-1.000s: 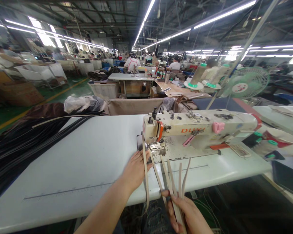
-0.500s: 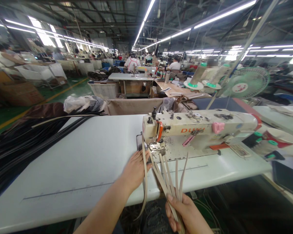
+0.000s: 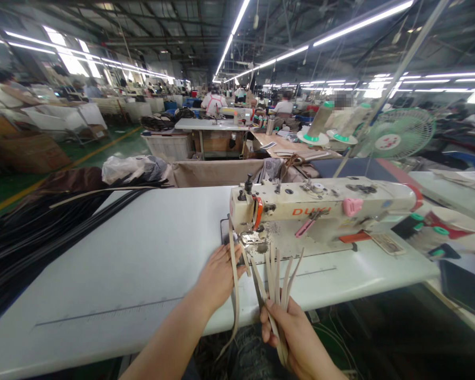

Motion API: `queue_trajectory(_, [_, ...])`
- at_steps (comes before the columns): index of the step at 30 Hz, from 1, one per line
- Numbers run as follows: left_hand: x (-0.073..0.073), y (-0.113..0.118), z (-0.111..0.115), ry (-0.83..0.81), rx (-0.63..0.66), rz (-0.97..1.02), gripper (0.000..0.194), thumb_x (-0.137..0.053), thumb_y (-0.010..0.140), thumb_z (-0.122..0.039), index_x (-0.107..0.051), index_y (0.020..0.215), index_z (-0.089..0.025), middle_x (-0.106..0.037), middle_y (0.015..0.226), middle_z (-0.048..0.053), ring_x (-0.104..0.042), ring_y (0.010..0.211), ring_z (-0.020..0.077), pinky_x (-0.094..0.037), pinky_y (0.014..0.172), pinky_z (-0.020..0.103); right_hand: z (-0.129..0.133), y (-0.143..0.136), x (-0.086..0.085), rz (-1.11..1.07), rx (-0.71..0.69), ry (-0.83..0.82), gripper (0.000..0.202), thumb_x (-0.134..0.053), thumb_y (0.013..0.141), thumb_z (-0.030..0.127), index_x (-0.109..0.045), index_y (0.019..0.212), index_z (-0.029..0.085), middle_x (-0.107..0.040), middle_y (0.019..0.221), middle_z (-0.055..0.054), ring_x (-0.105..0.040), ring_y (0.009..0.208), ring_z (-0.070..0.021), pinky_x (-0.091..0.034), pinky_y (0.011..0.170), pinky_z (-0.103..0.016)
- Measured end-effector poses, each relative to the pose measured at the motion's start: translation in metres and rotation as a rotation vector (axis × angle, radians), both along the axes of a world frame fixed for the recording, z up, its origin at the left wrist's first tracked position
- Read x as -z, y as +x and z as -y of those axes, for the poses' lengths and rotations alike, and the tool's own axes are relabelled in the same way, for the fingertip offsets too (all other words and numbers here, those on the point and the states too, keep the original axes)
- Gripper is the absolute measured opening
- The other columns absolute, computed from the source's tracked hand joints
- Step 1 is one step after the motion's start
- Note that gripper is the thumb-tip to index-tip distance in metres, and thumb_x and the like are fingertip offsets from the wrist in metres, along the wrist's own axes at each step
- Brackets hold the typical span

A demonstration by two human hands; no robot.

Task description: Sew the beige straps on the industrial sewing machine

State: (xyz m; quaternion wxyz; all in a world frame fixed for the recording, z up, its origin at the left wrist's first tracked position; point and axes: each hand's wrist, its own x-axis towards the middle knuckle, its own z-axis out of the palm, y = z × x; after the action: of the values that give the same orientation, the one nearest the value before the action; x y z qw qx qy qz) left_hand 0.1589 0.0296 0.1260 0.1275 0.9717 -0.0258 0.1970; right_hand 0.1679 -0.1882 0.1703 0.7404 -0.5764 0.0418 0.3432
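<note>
A: Where are the hands?

B: Both sit at the near edge of the white table (image 3: 114,264), in front of the sewing machine (image 3: 320,203). The left hand (image 3: 217,274) lies palm down on the table just left of the needle area, fingers together and stretched toward the machine. One long beige strap (image 3: 233,279) runs along its thumb side, touching it.

A: Which way does that strap run?

B: Its long axis goes nearly straight away from the person: the top end is up under the machine head, and the lower end hangs over the table edge and curls left below it.

A: And the right hand?

B: The right hand (image 3: 291,335) is below the table edge, fingers closed round a bundle of beige strips (image 3: 277,277). The strips fan upward and away, tips pointing at the machine bed; the rightmost ones lean right, the leftmost slants up-left toward the presser foot. The bottom ends pass down through the fist.

A: Do the bundle and the long strap touch?

B: They come close near the needle plate; I cannot tell whether they meet.

A: What else is around?

B: Black straps (image 3: 43,227) are piled at the table's far left, thread cones (image 3: 320,124) and a green fan (image 3: 398,134) stand behind the machine, and other people work at tables farther back
</note>
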Motion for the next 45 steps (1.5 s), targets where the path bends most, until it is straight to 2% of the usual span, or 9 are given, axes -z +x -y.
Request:
queue_trajectory(4, [0.000,0.000,0.000,-0.019,-0.008,0.006,0.046,-0.049,0.106,-0.037,-0.049,0.148,-0.016,-0.056,0.150,0.013,-0.050,0.142,0.0301,-0.042,0.118,0.054,-0.008,0.007,0.000,0.047,-0.015,-0.007,0.059,-0.084,0.072,0.052,-0.057,0.110,0.017,-0.066,0.063,0.002,-0.058,0.041,-0.0115,-0.034,0.036,-0.018])
queue_trajectory(7, [-0.002,0.000,0.000,-0.022,-0.014,-0.009,0.047,-0.050,0.106,-0.037,-0.049,0.147,-0.017,-0.057,0.150,0.014,-0.051,0.141,0.0300,-0.043,0.118,0.054,-0.015,0.012,-0.002,0.064,-0.039,-0.011,0.059,-0.082,0.074,0.049,-0.054,0.114,0.017,-0.066,0.062,0.003,-0.059,0.042,-0.0119,-0.035,0.037,-0.018])
queue_trajectory(21, [0.001,0.003,-0.003,-0.015,-0.007,-0.014,0.048,-0.048,0.105,-0.036,-0.047,0.149,-0.014,-0.054,0.152,0.014,-0.046,0.144,0.0289,-0.040,0.120,0.054,-0.039,0.027,-0.001,0.092,-0.106,-0.070,0.052,-0.075,0.075,0.047,-0.051,0.111,0.018,-0.062,0.058,0.008,-0.058,0.039,-0.0115,-0.037,0.036,-0.018])
queue_trajectory(30, [0.002,0.003,-0.002,-0.009,-0.008,0.003,0.048,-0.047,0.105,-0.034,-0.046,0.149,-0.014,-0.054,0.152,0.015,-0.046,0.145,0.0294,-0.040,0.120,0.054,-0.051,0.036,0.000,0.099,-0.106,-0.042,0.041,-0.075,0.078,0.040,-0.052,0.105,0.020,-0.063,0.058,0.006,-0.060,0.041,-0.0119,-0.040,0.038,-0.018])
queue_trajectory(35, [0.002,0.003,-0.003,-0.035,-0.001,0.022,0.044,-0.046,0.105,-0.031,-0.051,0.146,-0.014,-0.058,0.149,0.014,-0.049,0.142,0.0292,-0.042,0.119,0.053,-0.056,0.042,0.004,0.094,-0.100,-0.022,0.036,-0.075,0.078,0.035,-0.054,0.103,0.019,-0.064,0.057,0.005,-0.062,0.043,-0.0133,-0.042,0.040,-0.019])
queue_trajectory(41, [0.002,0.003,-0.004,-0.044,0.005,0.016,0.043,-0.043,0.106,-0.031,-0.052,0.144,-0.014,-0.059,0.147,0.014,-0.050,0.141,0.0291,-0.044,0.117,0.053,-0.060,0.042,0.004,0.090,-0.058,0.012,0.037,-0.078,0.079,0.040,-0.056,0.100,0.019,-0.066,0.061,0.004,-0.063,0.047,-0.0127,-0.045,0.045,-0.020])
queue_trajectory(45, [0.002,0.003,-0.005,-0.035,0.008,0.008,0.042,-0.043,0.107,-0.030,-0.052,0.144,-0.013,-0.059,0.148,0.014,-0.050,0.142,0.0288,-0.044,0.117,0.052,-0.053,0.035,0.002,0.065,-0.062,0.025,0.043,-0.081,0.074,0.046,-0.055,0.095,0.019,-0.067,0.063,0.002,-0.064,0.048,-0.0132,-0.047,0.047,-0.022])
